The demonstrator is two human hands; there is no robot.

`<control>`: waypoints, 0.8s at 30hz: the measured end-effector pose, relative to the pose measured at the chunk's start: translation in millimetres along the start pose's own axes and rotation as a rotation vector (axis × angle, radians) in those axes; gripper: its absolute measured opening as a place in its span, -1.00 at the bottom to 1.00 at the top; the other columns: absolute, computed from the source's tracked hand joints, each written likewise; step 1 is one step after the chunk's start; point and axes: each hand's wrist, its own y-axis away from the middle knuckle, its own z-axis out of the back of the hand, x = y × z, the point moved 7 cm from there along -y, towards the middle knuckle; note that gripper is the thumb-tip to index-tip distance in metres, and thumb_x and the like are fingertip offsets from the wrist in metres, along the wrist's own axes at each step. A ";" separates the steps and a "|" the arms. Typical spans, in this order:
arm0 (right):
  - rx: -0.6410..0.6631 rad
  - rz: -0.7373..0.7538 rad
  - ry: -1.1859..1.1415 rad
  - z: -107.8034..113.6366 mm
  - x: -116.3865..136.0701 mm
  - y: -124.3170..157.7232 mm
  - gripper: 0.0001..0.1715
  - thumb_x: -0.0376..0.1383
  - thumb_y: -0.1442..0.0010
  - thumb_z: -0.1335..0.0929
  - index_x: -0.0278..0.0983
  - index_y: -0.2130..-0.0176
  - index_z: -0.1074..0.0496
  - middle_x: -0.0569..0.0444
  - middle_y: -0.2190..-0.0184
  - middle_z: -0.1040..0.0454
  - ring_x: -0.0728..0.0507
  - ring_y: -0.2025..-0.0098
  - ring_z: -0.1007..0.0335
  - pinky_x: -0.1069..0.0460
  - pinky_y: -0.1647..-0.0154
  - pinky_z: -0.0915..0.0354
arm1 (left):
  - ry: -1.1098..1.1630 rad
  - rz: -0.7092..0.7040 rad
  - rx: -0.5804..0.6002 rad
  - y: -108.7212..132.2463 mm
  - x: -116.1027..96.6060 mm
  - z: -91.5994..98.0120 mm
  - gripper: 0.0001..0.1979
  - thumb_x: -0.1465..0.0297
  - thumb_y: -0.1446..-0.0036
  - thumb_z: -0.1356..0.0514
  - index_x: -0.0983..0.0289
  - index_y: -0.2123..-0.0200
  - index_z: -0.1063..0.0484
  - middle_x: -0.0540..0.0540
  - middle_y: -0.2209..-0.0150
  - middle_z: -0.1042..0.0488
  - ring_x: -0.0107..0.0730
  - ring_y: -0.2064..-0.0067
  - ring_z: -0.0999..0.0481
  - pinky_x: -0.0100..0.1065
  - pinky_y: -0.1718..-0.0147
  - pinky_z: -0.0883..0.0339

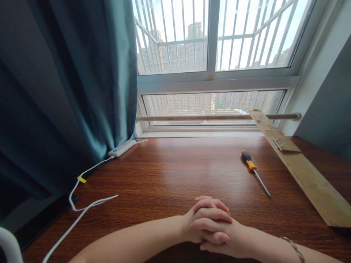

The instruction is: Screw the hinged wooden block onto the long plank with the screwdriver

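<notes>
My left hand (199, 223) and my right hand (234, 237) are clasped together low in the middle of the view, fingers interlaced over the brown wooden table (164, 175). No object shows between them. Up and to the right of my hands lies a screwdriver (249, 162) with a black and yellow handle, its metal shaft pointing down to the right. Farther right, a long wooden board (312, 179) slants across the table toward the window. A smaller flat wooden piece (290, 144) lies on it, with a few screws or nails (275, 144) beside and on it.
A white power strip (122, 148) sits at the far left by the blue curtain (95, 80). White cables (82, 212) run along the left side, one marked by a yellow tag (81, 179). Behind the table, a horizontal rail (192, 118) crosses the barred window.
</notes>
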 end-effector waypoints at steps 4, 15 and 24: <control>0.032 -0.023 -0.003 0.9 0.7 -0.3 -0.48 -0.09 -0.12 -0.37 -0.10 -0.08 -0.35 0.03 -0.14 -0.17 -0.18 -0.23 0.03 -0.13 -0.25 -0.06 | -0.009 -0.007 -0.013 1.9 0.6 -2.4 -0.64 0.37 0.05 -0.23 0.06 0.11 -0.36 0.04 0.15 -0.37 -0.06 -0.09 -0.35 -0.32 0.34 -0.53; 0.007 -0.006 0.039 -4.4 -1.7 0.5 -0.47 -0.10 -0.11 -0.38 -0.08 -0.08 -0.35 0.04 -0.13 -0.15 -0.19 -0.22 0.03 -0.11 -0.24 -0.07 | -0.053 -0.034 -0.044 5.4 -3.6 -2.0 -0.53 0.36 0.05 -0.24 0.06 0.02 -0.26 0.04 0.05 -0.34 0.00 -0.23 -0.15 -0.22 0.19 -0.51; -0.001 0.020 0.029 -3.8 -1.4 1.0 -0.48 -0.08 -0.14 -0.36 -0.08 -0.09 -0.33 0.06 -0.15 -0.13 -0.17 -0.23 0.05 -0.09 -0.25 -0.06 | -0.080 -0.065 -0.057 3.2 -0.5 -2.1 -0.57 0.42 0.03 -0.22 0.05 0.04 -0.30 0.02 0.09 -0.37 -0.03 -0.18 -0.24 -0.25 0.24 -0.52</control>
